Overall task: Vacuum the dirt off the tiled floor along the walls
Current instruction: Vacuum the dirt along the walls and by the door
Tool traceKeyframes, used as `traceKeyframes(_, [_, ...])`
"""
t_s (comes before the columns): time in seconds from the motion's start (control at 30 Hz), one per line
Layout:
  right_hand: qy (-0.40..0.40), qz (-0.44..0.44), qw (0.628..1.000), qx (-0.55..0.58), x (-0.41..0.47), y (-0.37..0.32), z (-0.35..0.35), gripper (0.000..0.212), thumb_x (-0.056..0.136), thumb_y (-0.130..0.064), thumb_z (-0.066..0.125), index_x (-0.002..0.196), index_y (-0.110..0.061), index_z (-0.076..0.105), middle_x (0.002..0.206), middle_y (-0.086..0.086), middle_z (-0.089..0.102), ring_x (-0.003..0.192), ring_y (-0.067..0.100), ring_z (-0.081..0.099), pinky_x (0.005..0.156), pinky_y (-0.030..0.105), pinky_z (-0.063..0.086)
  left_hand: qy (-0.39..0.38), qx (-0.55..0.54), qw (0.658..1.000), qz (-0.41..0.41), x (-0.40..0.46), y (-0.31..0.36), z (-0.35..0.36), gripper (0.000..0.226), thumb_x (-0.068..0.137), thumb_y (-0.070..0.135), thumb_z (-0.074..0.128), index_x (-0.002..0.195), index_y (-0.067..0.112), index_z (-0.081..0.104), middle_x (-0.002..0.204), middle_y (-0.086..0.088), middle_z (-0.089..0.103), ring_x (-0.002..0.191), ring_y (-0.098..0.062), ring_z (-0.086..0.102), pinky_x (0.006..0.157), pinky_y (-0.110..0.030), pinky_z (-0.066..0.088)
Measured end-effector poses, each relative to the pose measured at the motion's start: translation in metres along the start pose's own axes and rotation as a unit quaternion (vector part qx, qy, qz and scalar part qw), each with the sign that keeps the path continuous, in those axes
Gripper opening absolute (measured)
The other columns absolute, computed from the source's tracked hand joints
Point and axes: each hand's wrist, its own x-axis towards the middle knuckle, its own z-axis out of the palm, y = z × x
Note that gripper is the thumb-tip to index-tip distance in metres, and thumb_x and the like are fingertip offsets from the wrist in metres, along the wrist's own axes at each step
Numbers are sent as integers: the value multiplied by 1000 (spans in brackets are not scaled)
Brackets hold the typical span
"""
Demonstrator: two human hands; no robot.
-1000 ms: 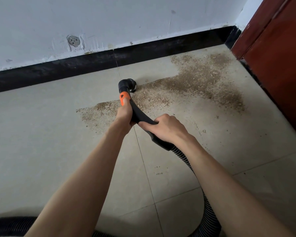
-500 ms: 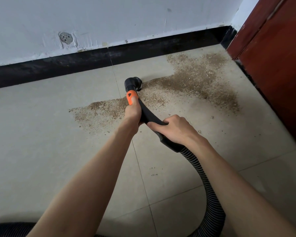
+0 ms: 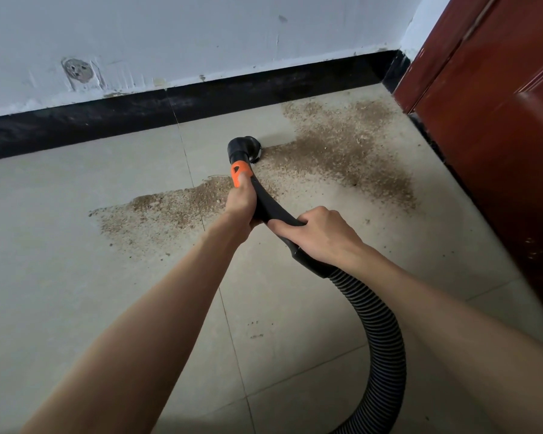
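Both hands curl round the wand, left hand (image 3: 240, 202) nearer the nozzle (image 3: 244, 148), right hand (image 3: 322, 234) behind; thick dirt (image 3: 342, 151) lies just right of it.

Nozzle (image 3: 244, 149) on dirt (image 3: 336, 151), before baseboard (image 3: 170, 108), left of door (image 3: 499, 120)

**Both arms extended, both hands clasped**

Both bare forearms are stretched forward and downward. The left hand (image 3: 240, 203) is held farther ahead, its fingers curled around the vacuum handle (image 3: 271, 209). The right hand (image 3: 322, 236) is wrapped over the same handle, just behind, knuckles upward.
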Motion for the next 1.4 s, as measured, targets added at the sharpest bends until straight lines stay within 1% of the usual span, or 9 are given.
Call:
traceKeyframes(0.17, [18, 14, 1000, -16, 6, 10, -12, 55, 79, -68, 53, 58, -17, 56, 58, -5, 67, 56, 14, 62, 51, 26, 41, -41, -21, 999, -23, 1, 6, 18, 53, 96, 56, 35, 114, 7, 44, 88, -8, 54, 76, -21, 57, 56, -33, 48])
traceKeyframes(0.33, [27, 22, 999, -9, 13, 29, -27, 56, 79, -69, 51, 61, -17, 59, 63, -4, 69, 60, 15, 64, 52, 27, 40, -73, -16, 996, -45, 0, 11, 44, 62, 95, 58, 36, 125, 5, 44, 88, -8, 53, 76, -21, 56, 59, -34, 48])
traceKeyframes(0.47, [29, 27, 999, 10, 17, 43, -37, 56, 81, -69, 51, 59, -17, 59, 56, -6, 67, 59, 15, 65, 54, 28, 44, -82, 1, 995, -52, 1, 14, 64, 60, 94, 59, 37, 121, 5, 43, 92, -9, 55, 80, -22, 57, 58, -34, 48])
traceKeyframes(0.57, [34, 27, 999, 13, 22, 52, -42, 57, 81, -68, 51, 60, -16, 58, 64, -2, 70, 64, 19, 66, 60, 30, 48, -76, 9, 996, -52, 5, 15, 76, 60, 93, 59, 39, 118, 5, 45, 95, -10, 56, 82, -23, 58, 58, -34, 49])
traceKeyframes(0.67, [45, 30, 998, 12, 27, 58, -46, 56, 82, -68, 51, 58, -17, 54, 67, 0, 69, 66, 21, 65, 58, 30, 44, -84, 10, 995, -50, 9, 15, 87, 61, 92, 61, 39, 116, 6, 45, 96, -10, 56, 83, -23, 58, 57, -34, 48])
traceKeyframes(0.87, [43, 22, 999, 17, 33, 62, -43, 57, 84, -67, 51, 60, -16, 53, 66, 1, 67, 63, 21, 64, 55, 28, 44, -67, 17, 996, -49, 15, 18, 92, 58, 92, 60, 39, 112, 6, 46, 92, -9, 56, 80, -23, 57, 56, -33, 46])
traceKeyframes(0.97, [37, 11, 999, 18, 39, 53, -39, 58, 85, -67, 51, 57, -16, 48, 58, -1, 59, 53, 19, 56, 48, 27, 36, -43, 27, 998, -39, 13, 24, 87, 57, 93, 61, 37, 111, 7, 44, 92, -8, 55, 80, -22, 56, 54, -32, 44])
traceKeyframes(1.2, [-16, -14, 999, 37, 33, 35, -27, 57, 86, -69, 48, 58, -18, 50, 61, -1, 59, 56, 18, 56, 49, 28, 35, -5, 46, 998, -42, -2, 30, 57, 64, 93, 64, 31, 119, 7, 44, 92, -8, 53, 81, -23, 54, 71, -36, 48])
traceKeyframes(1.4, [-62, -55, 996, 46, 19, 15, -19, 56, 86, -70, 47, 59, -22, 53, 60, -3, 63, 56, 17, 62, 49, 25, 38, 20, 18, 999, -34, -21, 35, 19, 68, 91, 67, 33, 120, 6, 44, 94, -9, 54, 82, -23, 56, 60, -32, 47])
